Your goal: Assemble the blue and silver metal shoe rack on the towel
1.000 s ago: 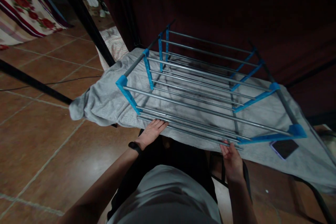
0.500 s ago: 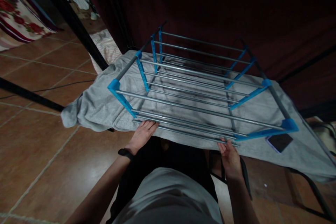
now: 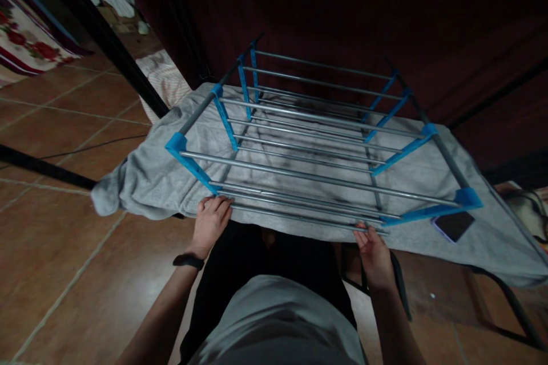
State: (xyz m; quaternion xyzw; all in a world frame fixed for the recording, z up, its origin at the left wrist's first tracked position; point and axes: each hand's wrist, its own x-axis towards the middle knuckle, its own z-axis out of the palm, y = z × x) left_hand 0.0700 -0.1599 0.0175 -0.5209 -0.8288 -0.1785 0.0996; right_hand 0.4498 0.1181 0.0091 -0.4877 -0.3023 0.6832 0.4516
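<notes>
A metal rack [image 3: 278,170] with thin silver tubes and blue plastic brackets lies on a grey cloth. Along its front edge runs a separate thin metal tube [image 3: 295,217], slightly apart from the rack. My left hand [image 3: 211,221] has its fingers curled over the tube's left end, close to the front left blue bracket [image 3: 192,165]; its fingers cover that end. Near the other end, my right hand [image 3: 373,254] pinches the tube between thumb and fingers, below the front right blue bracket [image 3: 422,215]. The tube's right tip shows past my fingers.
The grey cloth [image 3: 141,185] covers a bed-like surface with dark metal posts [image 3: 128,57]. A phone [image 3: 454,226] lies beside the rack's right front corner. A dark red curtain [image 3: 325,5] hangs behind. At right is a chair frame [image 3: 505,302] on the tiled floor [image 3: 55,239].
My left hand has slid left along the tube to its left end. My right hand keeps its place on the tube. The view has shifted slightly.
</notes>
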